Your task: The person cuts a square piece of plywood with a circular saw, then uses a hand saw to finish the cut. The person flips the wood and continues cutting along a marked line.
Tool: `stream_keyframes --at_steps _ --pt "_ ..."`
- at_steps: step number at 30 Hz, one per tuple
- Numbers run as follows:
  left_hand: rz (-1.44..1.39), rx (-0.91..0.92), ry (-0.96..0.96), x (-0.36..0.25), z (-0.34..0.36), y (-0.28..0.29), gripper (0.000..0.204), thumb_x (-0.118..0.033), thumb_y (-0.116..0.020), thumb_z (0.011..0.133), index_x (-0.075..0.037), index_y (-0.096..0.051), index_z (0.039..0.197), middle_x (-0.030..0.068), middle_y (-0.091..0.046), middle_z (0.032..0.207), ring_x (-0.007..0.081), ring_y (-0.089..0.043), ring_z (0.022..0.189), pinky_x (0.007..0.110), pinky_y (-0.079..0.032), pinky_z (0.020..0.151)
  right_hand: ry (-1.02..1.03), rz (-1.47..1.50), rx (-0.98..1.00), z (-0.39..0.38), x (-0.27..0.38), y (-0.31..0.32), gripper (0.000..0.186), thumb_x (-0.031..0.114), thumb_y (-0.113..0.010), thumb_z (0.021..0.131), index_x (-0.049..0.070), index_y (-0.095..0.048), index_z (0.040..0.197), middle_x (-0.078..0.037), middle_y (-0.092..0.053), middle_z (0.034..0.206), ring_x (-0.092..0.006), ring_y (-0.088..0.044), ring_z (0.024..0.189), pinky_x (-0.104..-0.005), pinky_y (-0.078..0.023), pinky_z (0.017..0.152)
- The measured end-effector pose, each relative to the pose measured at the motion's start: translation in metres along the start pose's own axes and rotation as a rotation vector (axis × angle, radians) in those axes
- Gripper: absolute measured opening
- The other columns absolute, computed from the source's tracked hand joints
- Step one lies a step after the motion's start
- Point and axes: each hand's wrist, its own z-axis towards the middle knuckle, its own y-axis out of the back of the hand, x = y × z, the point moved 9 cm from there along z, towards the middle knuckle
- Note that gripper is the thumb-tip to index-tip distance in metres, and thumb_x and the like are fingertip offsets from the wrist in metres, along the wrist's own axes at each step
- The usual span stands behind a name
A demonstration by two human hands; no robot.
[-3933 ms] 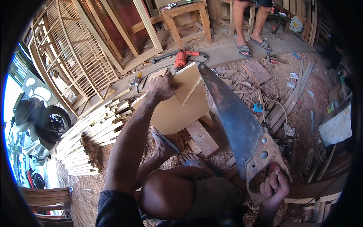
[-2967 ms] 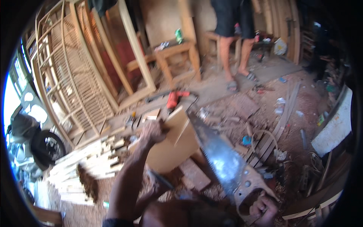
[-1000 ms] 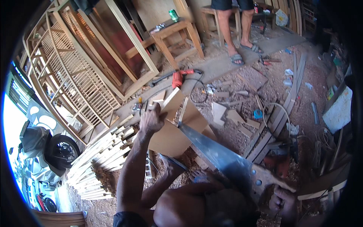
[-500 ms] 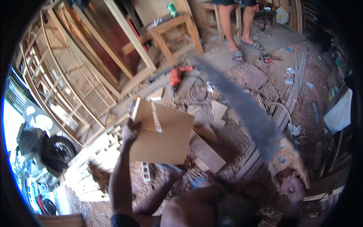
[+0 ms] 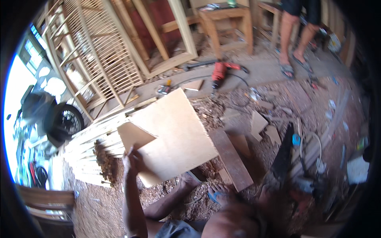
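My left hand (image 5: 133, 159) grips the near left edge of a thin tan wooden sheet (image 5: 178, 131), fingers closed on it. Beside that hand a darker piece of the sheet (image 5: 134, 135) sits at an angle along a jagged split. The sheet is held tilted above the ground, over a reddish-brown plank (image 5: 232, 160). To the right, the dark blade of a handsaw (image 5: 283, 152) points away from me, its handle end blurred. My right hand (image 5: 301, 201) appears only as a smear in shadow at the lower right; its fingers cannot be made out.
A red power drill (image 5: 219, 74) with its cord lies beyond the sheet. Wood strips (image 5: 85, 152) are stacked at left, near a motorcycle (image 5: 65, 119). Offcuts (image 5: 258, 123) and shavings cover the ground. A person (image 5: 293, 43) stands at the back right by a wooden stool (image 5: 226, 18).
The handsaw, raised in my right hand before, is now lower and nearer the ground. My left hand has turned the sheet, showing its paler face. The view has swung left.
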Motion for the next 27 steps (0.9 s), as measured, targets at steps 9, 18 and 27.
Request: stream_keyframes --at_steps 9,18,27 --pt "-0.316 0.049 0.134 0.06 -0.056 -0.081 0.009 -0.015 -0.062 0.096 -0.006 -0.062 0.098 -0.0008 -0.063 0.076 0.0063 -0.053 0.057 0.022 -0.041 0.052 0.374 1.24 0.127 0.129 0.102 0.062 0.033 0.023 -0.062 0.098 0.002 -0.056 0.122 -0.008 -0.059 0.115 -0.0172 -0.059 0.108 -0.0304 -0.048 0.094" --pt "-0.28 0.35 0.151 0.043 -0.089 -0.166 0.014 -0.016 -0.062 0.097 -0.006 -0.056 0.105 -0.0013 -0.054 0.069 0.0078 -0.047 0.05 0.024 -0.038 0.043 0.246 1.243 0.531 0.158 0.161 0.042 0.051 0.034 -0.069 0.092 -0.002 -0.058 0.127 -0.009 -0.066 0.118 -0.0181 -0.062 0.106 -0.0348 -0.049 0.091" --pt "-0.083 0.541 0.35 0.079 -0.131 -0.198 0.015 -0.015 -0.063 0.096 -0.005 -0.059 0.106 -0.0027 -0.058 0.07 0.0039 -0.046 0.05 0.02 -0.033 0.042 -0.103 1.415 0.336 0.087 0.073 -0.001 0.041 0.032 -0.072 0.089 -0.001 -0.066 0.112 -0.011 -0.07 0.098 -0.0177 -0.065 0.087 -0.0363 -0.053 0.076"
